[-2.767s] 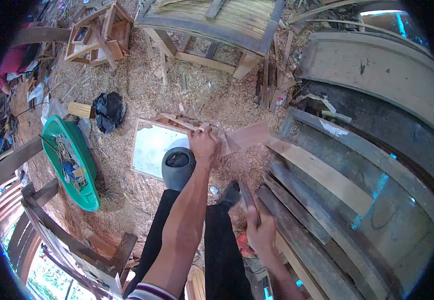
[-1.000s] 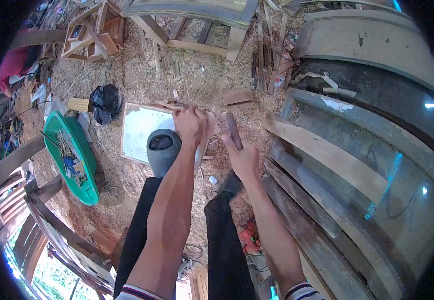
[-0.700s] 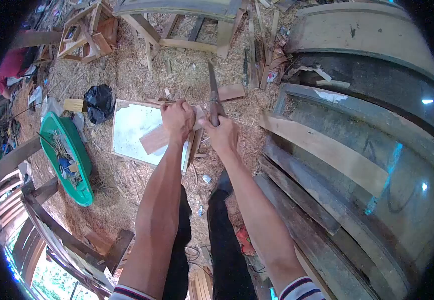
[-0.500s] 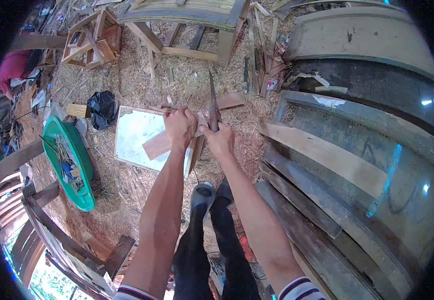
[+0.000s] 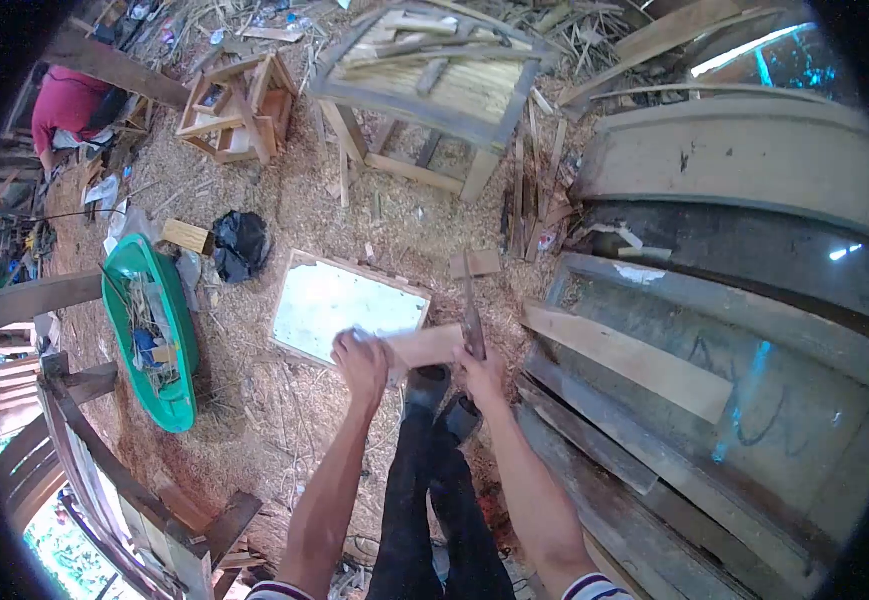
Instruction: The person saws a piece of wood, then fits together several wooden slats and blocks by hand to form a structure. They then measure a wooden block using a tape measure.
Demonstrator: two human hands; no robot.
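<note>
My left hand (image 5: 362, 365) is closed on the left end of a short, pale wooden board (image 5: 425, 346), held above the ground. At the board's other end, my right hand (image 5: 483, 372) wraps round the brown handle of a handsaw (image 5: 472, 325). Its narrow, tapering blade points away from me and is blurred, seen nearly edge-on. Just beyond my left hand lies a low wooden frame with a white panel (image 5: 350, 305). A small wood offcut (image 5: 477, 264) rests on the ground past the saw.
Sawdust and shavings cover the ground. Long planks (image 5: 635, 360) lean at the right. A green tub (image 5: 180, 340) with scraps and a black plastic bag (image 5: 240, 245) are on the left. Wooden furniture frames (image 5: 420, 180) stand ahead. A person in red (image 5: 70, 105) bends at the far left.
Both hands have come nearer my body, lifting the short board off the white panel. The saw has moved with my right hand. My view has tilted up and shifted left.
</note>
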